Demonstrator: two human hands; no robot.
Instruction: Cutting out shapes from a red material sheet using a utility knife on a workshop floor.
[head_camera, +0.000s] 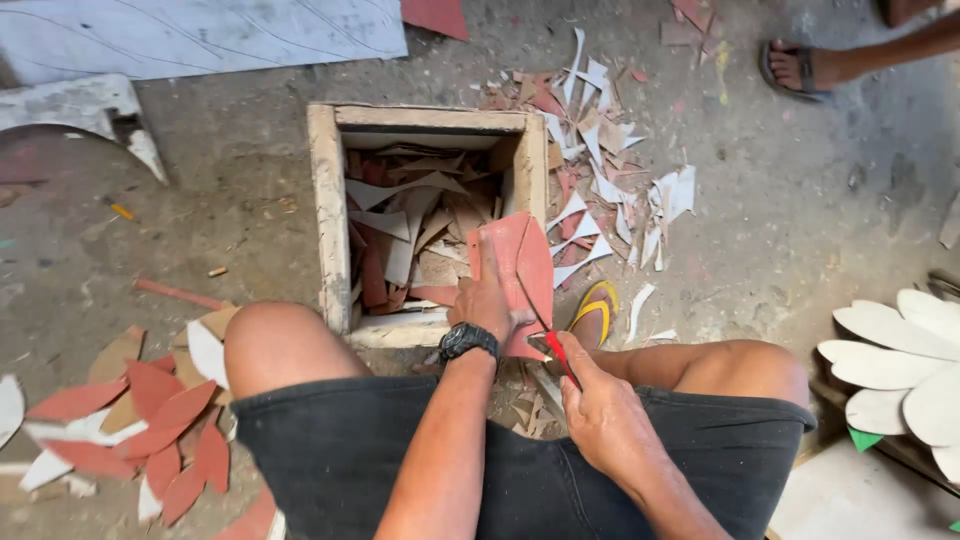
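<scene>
The left hand grips a red sheet above the wooden box of scraps, while the right hand, fingers clenched, holds a red-handled knife against the sheet's lower edge.

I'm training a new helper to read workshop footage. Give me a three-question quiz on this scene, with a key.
1. True or false: the left hand holds a red sheet over the wooden box.
2. What does the right hand hold? A) a brush B) a red-handled knife C) a hammer
3. Fill in: the finished red leaf shapes lie on the floor to the person's ____ side.

Key: 1 true; 2 B; 3 left. The knife's blade meets the sheet's lower edge. The box holds offcuts, and white petal shapes lie to the right.
</scene>
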